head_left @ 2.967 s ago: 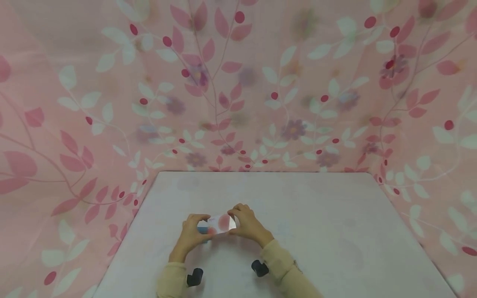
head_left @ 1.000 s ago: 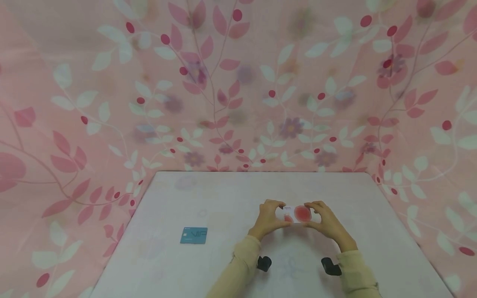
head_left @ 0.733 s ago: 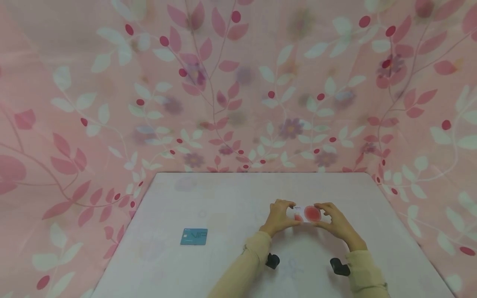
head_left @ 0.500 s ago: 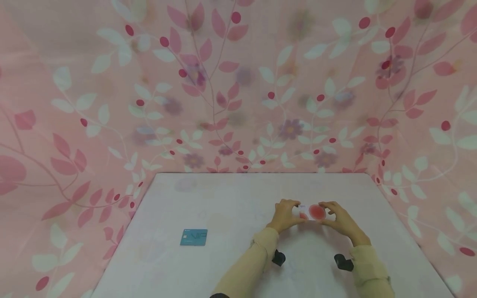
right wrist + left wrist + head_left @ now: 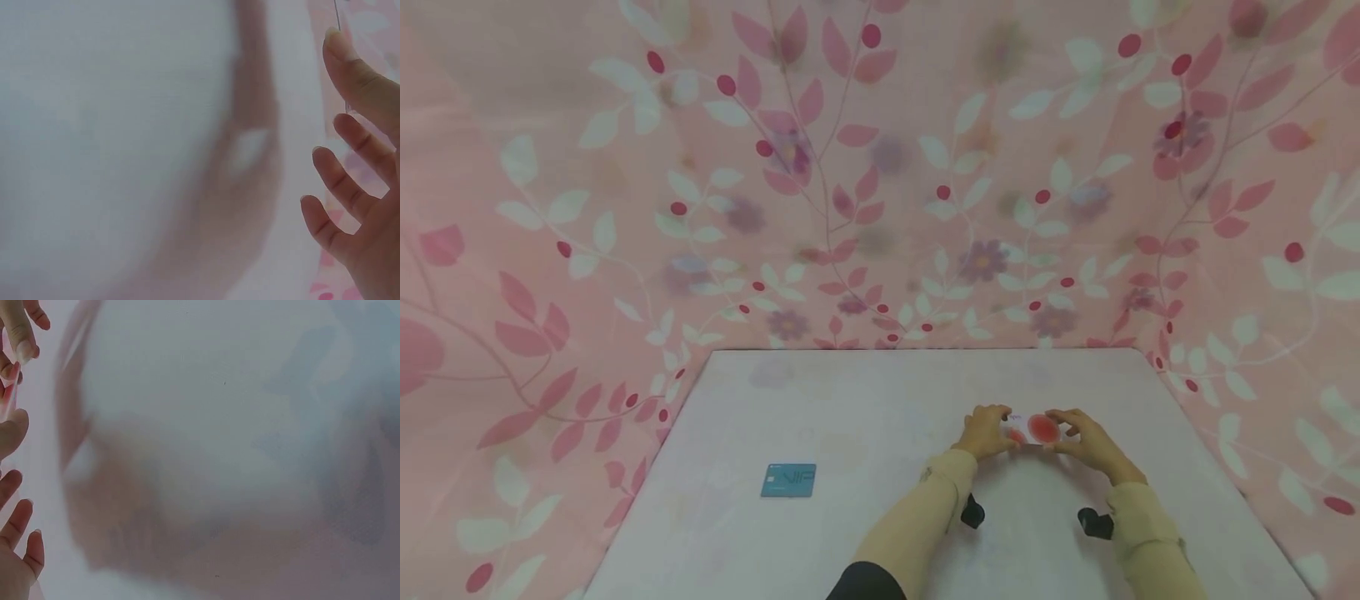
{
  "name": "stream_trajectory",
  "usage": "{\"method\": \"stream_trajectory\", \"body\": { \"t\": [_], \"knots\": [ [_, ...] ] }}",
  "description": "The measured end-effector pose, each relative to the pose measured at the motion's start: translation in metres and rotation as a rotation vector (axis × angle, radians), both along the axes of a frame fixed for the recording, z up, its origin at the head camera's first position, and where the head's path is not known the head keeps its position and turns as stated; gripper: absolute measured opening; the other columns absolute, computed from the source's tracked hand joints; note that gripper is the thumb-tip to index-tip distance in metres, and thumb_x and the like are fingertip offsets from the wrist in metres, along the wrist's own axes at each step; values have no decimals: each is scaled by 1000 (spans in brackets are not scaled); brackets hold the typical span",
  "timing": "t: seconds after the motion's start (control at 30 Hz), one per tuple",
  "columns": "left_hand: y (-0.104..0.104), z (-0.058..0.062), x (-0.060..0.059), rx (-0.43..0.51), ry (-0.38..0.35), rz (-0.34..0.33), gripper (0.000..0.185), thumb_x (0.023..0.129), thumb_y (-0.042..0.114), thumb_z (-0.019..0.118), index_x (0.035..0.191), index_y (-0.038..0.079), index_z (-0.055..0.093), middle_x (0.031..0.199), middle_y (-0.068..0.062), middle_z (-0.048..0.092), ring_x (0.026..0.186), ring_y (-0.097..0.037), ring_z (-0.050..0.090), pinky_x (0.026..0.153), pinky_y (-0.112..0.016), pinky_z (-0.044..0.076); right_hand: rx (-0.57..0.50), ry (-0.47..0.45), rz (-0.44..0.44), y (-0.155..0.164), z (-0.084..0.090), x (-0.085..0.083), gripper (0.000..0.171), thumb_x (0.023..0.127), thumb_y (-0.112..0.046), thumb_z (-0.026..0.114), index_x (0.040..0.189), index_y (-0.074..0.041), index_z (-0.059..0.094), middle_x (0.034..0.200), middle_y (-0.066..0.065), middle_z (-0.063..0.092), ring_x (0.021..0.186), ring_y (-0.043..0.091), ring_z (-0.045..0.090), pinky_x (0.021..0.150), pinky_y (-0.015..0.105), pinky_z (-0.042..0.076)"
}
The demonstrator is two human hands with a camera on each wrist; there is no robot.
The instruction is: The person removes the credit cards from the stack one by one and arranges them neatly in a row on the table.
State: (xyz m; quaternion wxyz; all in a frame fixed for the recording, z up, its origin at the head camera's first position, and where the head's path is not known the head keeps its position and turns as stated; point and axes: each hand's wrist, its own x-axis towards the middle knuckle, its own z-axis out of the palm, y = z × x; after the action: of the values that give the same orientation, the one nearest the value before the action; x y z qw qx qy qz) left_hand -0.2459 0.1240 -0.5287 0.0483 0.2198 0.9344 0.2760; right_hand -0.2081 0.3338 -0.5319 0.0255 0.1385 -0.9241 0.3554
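Observation:
A white card with a red round mark is held between both hands just above the white table, right of its middle. My left hand pinches the card's left end and my right hand pinches its right end. In the left wrist view the left hand's fingers show at the left edge, with a thin sliver of the card's edge among them. The right wrist view has the right hand's fingers spread at the right edge. A blue card marked VIP lies flat on the table's left part.
Pink cloth with a leaf and berry print hangs behind the table and down both sides. Black wrist cameras sit under each sleeve. The table's edges run close to the cloth at the left and right.
Both hands have carried the white card from over the blue card at the table's left over to the right. The blue card stays behind, lying flat. In the last second the hands drifted slightly further right.

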Motion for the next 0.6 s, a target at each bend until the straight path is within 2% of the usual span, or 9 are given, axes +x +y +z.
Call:
{"method": "stream_trajectory", "body": {
  "t": [0.17,0.33,0.6],
  "knots": [
    [5,-4,-1,-30,-4,42,55,70,26,83,120,15,62,108,1,65,102,-17,56,80,-29,44,-38,-51,-51,0,-14,-3,60,72,-18,81,122,5,56,107,23,56,87,34,55,69,38,46],
    [5,-12,0,-51,-17,76,56,69,26,83,120,16,61,111,-3,62,105,-19,55,85,-31,46,-22,-21,-52,0,-29,-7,60,72,-18,80,123,3,56,107,22,56,91,35,56,76,46,47],
    [4,-27,7,-22,-24,84,56,67,26,84,118,18,63,105,-4,59,98,-17,54,81,-26,46,10,-24,-81,1,-43,-1,60,71,-20,81,122,1,57,105,24,55,94,40,55,80,56,45]
  ]
}}
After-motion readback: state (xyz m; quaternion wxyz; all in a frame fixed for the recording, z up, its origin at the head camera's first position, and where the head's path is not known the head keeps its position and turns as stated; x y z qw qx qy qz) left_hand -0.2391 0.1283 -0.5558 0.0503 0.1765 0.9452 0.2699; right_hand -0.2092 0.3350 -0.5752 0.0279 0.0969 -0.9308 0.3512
